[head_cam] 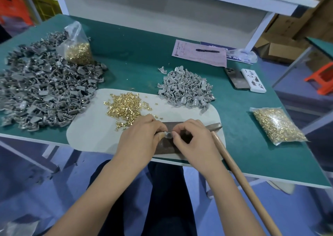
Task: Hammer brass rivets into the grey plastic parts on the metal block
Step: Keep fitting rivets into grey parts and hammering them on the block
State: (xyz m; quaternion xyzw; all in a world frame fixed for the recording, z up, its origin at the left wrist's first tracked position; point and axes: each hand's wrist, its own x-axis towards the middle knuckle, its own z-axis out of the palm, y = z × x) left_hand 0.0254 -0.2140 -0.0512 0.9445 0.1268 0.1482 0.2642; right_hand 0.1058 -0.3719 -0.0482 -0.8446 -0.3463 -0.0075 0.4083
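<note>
Fingertips of the left hand [142, 136] and right hand [191, 138] are curled inward and pinched together on a small grey part [168, 134], which is held over the metal block [169, 143] on the pale mat [86, 127]. Loose rivets [126, 105] are heaped just beyond the hands, and the hammer [234, 163] is laid beside the right hand, ungripped.

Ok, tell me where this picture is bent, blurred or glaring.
Head view: wide-angle bend curves the table edge and shelf post; corners smear; soft even light, no harsh glare; the hands are fairly sharp, the part between them blurry.
</note>
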